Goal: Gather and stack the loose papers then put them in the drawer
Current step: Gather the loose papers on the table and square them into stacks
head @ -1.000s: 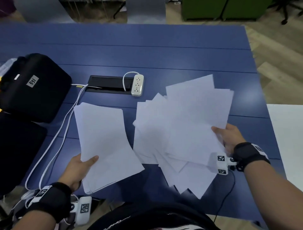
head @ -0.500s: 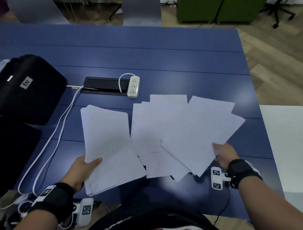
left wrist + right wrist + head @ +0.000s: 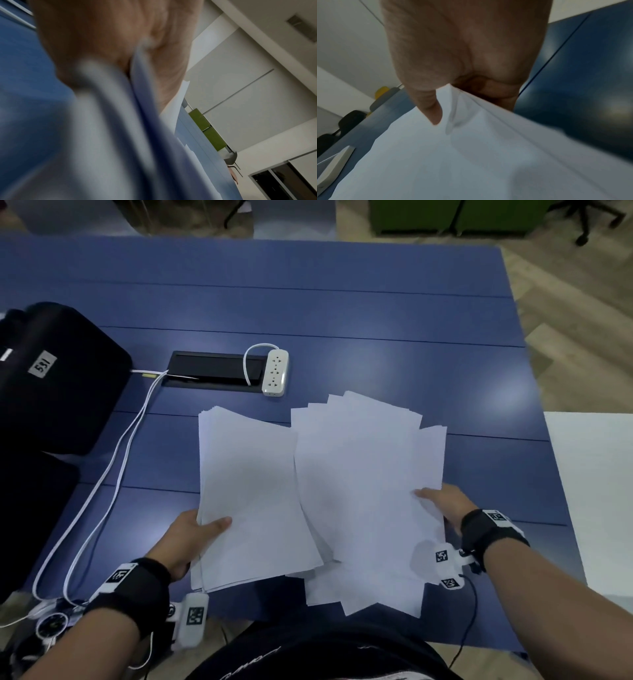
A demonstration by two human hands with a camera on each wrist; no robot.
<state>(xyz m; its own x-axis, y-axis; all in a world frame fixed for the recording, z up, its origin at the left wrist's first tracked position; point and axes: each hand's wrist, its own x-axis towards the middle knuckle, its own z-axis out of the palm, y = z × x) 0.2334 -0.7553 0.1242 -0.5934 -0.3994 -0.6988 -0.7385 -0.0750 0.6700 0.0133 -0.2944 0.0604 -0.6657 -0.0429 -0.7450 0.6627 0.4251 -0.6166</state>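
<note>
Blue table (image 3: 342, 302), wide and bare at the far side; room enough to square the sheets on. Best to bring both bundles together over that bare part, then tap the long edges down to even them.

Right bundle (image 3: 359, 491): fanned, corners sticking out at top and bottom, overhanging the near table edge. Needs the most care; loose lower sheets could slip off toward the lap unless supported from beneath while sliding left.

Left bundle (image 3: 246, 491): tidier, edges nearly flush, its right edge overlapping the fanned one. Good as the base of the stack.

Left hand (image 3: 195, 537): pinching the left bundle at its near left edge, thumb on top, fingers underneath. Right hand (image 3: 445, 508): pinching the fanned sheets at their right edge, thumb on top; same grip clear in the right wrist view (image 3: 462, 60).

Drawer: not in view.

Power strip (image 3: 275, 373) just beyond the papers, cables (image 3: 113, 474) trailing left; worth keeping clear of.

Against half a second ago: the two bundles closer, now overlapping where a gap showed, the fan drawn narrower and more upright, right hand moved inward.
</note>
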